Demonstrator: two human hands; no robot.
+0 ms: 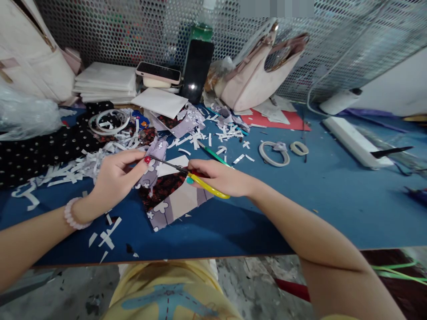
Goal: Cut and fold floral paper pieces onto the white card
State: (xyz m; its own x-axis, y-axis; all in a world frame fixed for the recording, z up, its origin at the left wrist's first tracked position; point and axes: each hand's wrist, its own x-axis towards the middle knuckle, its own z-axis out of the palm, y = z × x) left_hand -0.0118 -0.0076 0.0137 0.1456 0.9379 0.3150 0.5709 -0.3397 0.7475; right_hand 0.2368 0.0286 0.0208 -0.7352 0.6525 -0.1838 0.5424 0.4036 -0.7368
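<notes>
My right hand grips yellow-handled scissors whose thin blades point left toward my left hand. My left hand, with a pale bead bracelet on the wrist, pinches a small lilac patterned fabric piece at the blade tips. Just below the hands, a larger patch of lilac flowered and dark red fabric lies on the blue table.
White and lilac offcuts litter the table's left and middle. Black dotted cloth lies at left. Tape rolls, a red sheet, a pink handbag, phones, a bottle and stacked white sheets sit behind. A white power strip lies at right.
</notes>
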